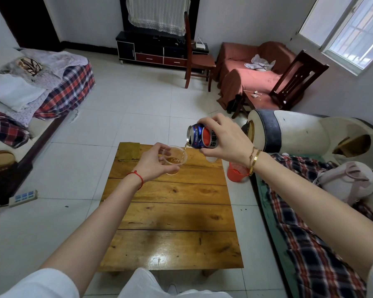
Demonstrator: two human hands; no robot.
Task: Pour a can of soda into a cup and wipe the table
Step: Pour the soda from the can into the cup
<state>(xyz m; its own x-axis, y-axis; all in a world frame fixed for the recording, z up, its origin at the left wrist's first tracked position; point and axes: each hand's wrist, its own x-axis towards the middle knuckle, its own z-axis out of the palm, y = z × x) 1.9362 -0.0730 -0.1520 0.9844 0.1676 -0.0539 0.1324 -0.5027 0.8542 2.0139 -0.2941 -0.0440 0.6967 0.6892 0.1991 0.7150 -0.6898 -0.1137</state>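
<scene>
Mid-pour: right hand (225, 138) clamped round tilted soda can (200, 136), thin stream falling into clear cup (174, 160), steadied by left hand (154, 161) on wooden table (170, 222). Next, judged: steady tilt until emptied, then green cloth (128, 151) at far corner for wiping

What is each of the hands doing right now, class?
Left hand: holding the clear plastic cup, fingers curled round its side.
Right hand: holding the tilted blue soda can, pouring into the cup.
</scene>
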